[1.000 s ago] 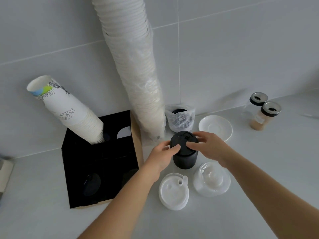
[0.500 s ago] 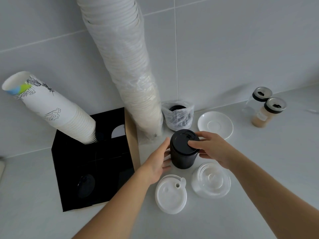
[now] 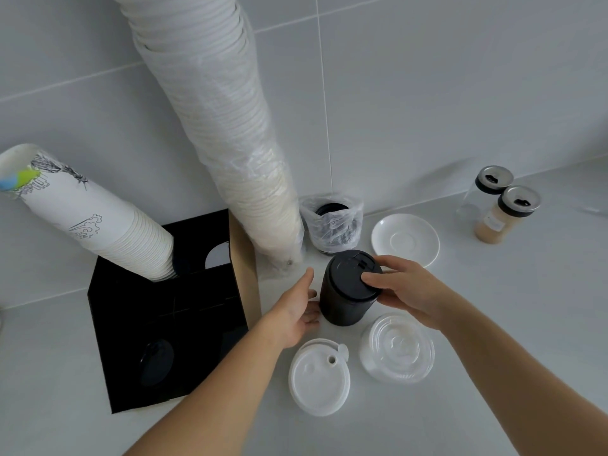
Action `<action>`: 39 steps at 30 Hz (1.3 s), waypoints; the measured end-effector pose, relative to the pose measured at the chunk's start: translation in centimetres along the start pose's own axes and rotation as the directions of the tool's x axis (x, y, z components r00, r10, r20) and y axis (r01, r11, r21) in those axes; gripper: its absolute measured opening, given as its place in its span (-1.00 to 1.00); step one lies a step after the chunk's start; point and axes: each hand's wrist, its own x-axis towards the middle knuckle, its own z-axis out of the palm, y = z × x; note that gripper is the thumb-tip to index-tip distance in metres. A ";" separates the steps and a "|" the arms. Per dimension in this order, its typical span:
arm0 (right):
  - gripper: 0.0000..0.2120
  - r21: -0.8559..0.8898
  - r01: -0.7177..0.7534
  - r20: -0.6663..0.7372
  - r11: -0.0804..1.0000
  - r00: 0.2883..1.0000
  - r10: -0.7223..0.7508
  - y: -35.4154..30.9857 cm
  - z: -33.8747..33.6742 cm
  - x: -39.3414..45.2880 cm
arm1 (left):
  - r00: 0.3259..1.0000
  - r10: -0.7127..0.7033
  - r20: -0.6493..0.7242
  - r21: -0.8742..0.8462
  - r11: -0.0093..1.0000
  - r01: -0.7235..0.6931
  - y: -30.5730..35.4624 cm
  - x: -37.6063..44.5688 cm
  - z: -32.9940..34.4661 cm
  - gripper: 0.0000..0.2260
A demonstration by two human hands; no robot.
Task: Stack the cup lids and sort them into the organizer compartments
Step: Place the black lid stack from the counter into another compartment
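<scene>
Black lids (image 3: 348,287) stand stacked on the worktop (image 3: 493,324), right hand (image 3: 399,289) gripping the top one, left hand (image 3: 294,311) open against the stack's side; white lid (image 3: 318,376) and clear lid (image 3: 396,348) lie just below both hands.

Centre of the grey desk (image 3: 493,324) stands the black stack of cup lids (image 3: 345,291), left hand (image 3: 292,311) at its left side, right hand (image 3: 401,287) on its top and right. Just before it lie the white flat lid (image 3: 319,378) and, to the right, the clear domed lid (image 3: 396,348). Left sits the black cardboard organizer (image 3: 164,324); in its rear compartment leans the printed paper cup stack (image 3: 92,218). Behind, the bagged black lids (image 3: 332,225) sit left of the white saucer (image 3: 406,240); two glass shaker jars (image 3: 500,209) stand far right.
</scene>
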 end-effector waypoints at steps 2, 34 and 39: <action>-0.61 0.040 -0.017 0.024 0.999 1.000 0.016 0.1 -0.6 0.1 | 1.000 0.005 -0.009 -0.009 1.000 -0.005 0.2 0.0 0.0 -0.36; -0.72 -0.011 0.196 0.064 0.981 0.979 -0.195 -4.2 6.5 -7.2 | 0.991 0.134 0.027 -0.501 0.859 -0.103 -2.7 -7.8 -5.7 -0.45; -0.71 -0.075 0.254 0.129 0.964 0.961 -0.244 -4.9 9.9 -9.9 | 0.986 0.165 0.036 -0.595 0.796 -0.112 -5.1 -10.7 -8.1 -0.55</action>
